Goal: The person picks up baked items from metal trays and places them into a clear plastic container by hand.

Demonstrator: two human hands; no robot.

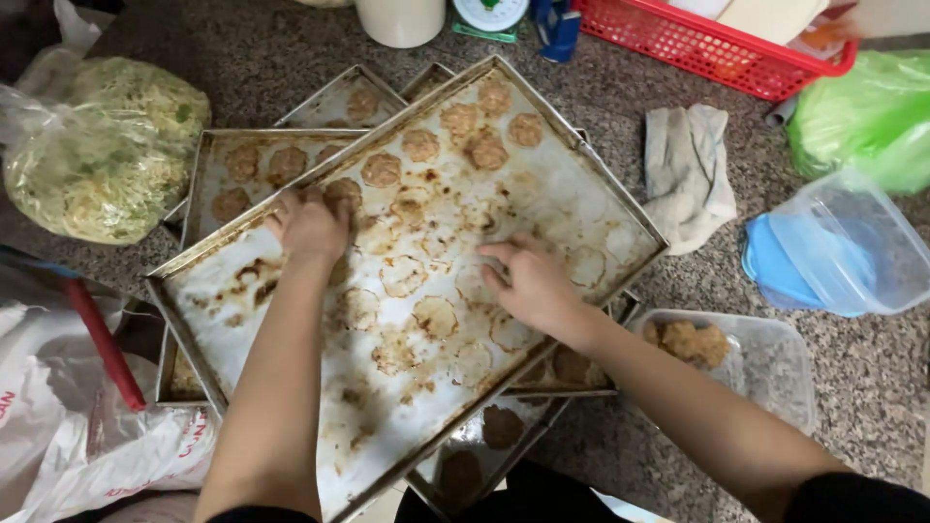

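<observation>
On the left, a bag of shredded greens (pixel 102 145) crowds the stacked trays, so there is little room on that side. The left hand (pixel 310 228) presses down on a patty (pixel 341 194) on the top baking tray (pixel 542 184), fingers curled over it; whether the grip has closed on it I cannot tell. The tray sits skewed on others (an uneven stack), and a hard push could tip or slide it. The right hand (pixel 533 281) lies flat with fingers spread, holding nothing. Rightward, a cloth (pixel 688 169) and a clear tub of patties (pixel 756 363) leave a narrow strip of bare surface (pixel 872 416).
</observation>
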